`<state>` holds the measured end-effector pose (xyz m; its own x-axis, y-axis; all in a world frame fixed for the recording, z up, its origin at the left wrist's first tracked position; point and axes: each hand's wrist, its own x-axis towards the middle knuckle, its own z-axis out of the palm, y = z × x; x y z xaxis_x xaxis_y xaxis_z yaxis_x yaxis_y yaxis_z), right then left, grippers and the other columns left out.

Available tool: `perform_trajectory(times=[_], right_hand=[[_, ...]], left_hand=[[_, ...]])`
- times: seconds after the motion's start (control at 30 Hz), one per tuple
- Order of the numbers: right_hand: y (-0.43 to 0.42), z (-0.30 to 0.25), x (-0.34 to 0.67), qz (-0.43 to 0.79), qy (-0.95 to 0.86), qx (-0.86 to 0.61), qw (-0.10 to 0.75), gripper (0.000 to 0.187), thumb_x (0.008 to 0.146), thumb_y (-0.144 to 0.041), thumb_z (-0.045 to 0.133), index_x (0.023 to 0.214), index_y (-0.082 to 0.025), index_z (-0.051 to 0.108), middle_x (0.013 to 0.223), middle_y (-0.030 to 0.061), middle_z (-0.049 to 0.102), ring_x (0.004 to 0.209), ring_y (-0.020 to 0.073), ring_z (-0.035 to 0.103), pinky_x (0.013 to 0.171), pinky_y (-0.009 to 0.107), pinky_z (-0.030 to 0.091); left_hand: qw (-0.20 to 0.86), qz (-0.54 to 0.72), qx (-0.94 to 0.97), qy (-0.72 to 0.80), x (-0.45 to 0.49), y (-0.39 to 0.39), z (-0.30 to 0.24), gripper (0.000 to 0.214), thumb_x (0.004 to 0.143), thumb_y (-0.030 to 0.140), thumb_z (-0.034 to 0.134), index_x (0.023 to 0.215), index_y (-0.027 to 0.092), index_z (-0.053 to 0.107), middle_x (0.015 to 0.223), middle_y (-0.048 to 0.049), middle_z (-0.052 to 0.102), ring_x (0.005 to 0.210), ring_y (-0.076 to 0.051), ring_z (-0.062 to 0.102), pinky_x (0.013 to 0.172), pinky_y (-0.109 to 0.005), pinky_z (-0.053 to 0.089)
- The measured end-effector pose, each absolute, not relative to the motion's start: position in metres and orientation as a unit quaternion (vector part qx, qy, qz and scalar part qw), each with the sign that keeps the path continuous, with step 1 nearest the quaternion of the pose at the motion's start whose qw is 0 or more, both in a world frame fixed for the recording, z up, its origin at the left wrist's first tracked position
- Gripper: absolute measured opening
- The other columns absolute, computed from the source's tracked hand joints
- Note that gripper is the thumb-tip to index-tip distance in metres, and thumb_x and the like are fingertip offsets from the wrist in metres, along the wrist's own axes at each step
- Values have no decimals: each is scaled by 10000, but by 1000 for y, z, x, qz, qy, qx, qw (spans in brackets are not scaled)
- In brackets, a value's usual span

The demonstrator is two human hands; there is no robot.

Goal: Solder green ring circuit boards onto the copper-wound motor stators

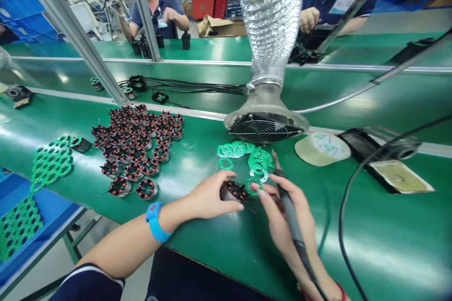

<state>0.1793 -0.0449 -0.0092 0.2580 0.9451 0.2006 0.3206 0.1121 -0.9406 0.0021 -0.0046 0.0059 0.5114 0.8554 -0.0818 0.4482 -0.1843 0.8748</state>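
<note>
My left hand (208, 195) is closed around a small wound motor stator (233, 191) held on the green bench top. My right hand (282, 211) grips a soldering iron (287, 200) like a pen, tip pointing up and away, while its fingertips pinch a green ring-shaped circuit board (253, 185) next to the stator. A pile of loose green ring boards (247, 155) lies just beyond both hands. A blue band (155, 223) is on my left wrist.
Several wound stators (137, 146) are grouped at the left, with green board panels (51, 162) further left. A fume extractor fan (265, 124) on a foil duct stands behind the hands. A tape roll (322, 148) and a sponge tray (395, 174) lie at the right. Other people work across the conveyor.
</note>
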Motion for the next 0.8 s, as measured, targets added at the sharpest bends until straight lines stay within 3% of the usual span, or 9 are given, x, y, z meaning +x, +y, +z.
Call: perform_trajectory(times=[0.13,0.3,0.4,0.57,0.67,0.8], right_hand=[[-42,-12,171,388,-449,-544,593,330,822,-352,640,1097,-242,492,759,20,682,696,185,687,660,328,557],[-38,-18,175,422,-521,-498,550,347,862,-373,576,1167,-252,464,656,-25,596,539,132,561,483,246,470],[-42,-21,178,340,-596,-508,520,402,827,-352,623,1180,-252,459,730,-11,622,598,133,583,556,261,500],[-57,-24,177,220,-677,-556,429,471,827,-384,604,1238,-242,422,1120,103,636,956,217,645,827,402,531],[-65,-24,175,210,-702,-586,347,465,851,-442,536,1244,-223,418,1162,134,632,981,249,664,796,404,555],[-70,-21,175,202,-699,-631,268,443,845,-489,501,1192,-216,461,1052,128,684,875,278,700,724,422,572]], left_hand=[[359,199,815,409,1,-1,2,492,694,291,756,1126,214,533,1118,-78,625,1079,-275,547,940,-442,391],[315,183,841,399,2,-3,3,391,750,283,710,1103,225,553,1066,-53,641,1058,-257,533,929,-416,366],[335,150,846,387,-2,-1,8,467,732,309,735,1144,209,538,1099,-72,624,1083,-273,514,930,-427,374],[393,166,827,367,-5,0,17,462,774,405,690,1165,225,524,1154,-80,598,1123,-268,510,973,-440,376],[389,194,822,368,-1,-2,15,277,840,305,614,1087,191,562,1102,-82,615,1072,-237,539,950,-402,403],[385,257,796,391,1,-1,7,79,866,194,518,886,172,592,937,-46,632,916,-180,570,839,-296,445]])
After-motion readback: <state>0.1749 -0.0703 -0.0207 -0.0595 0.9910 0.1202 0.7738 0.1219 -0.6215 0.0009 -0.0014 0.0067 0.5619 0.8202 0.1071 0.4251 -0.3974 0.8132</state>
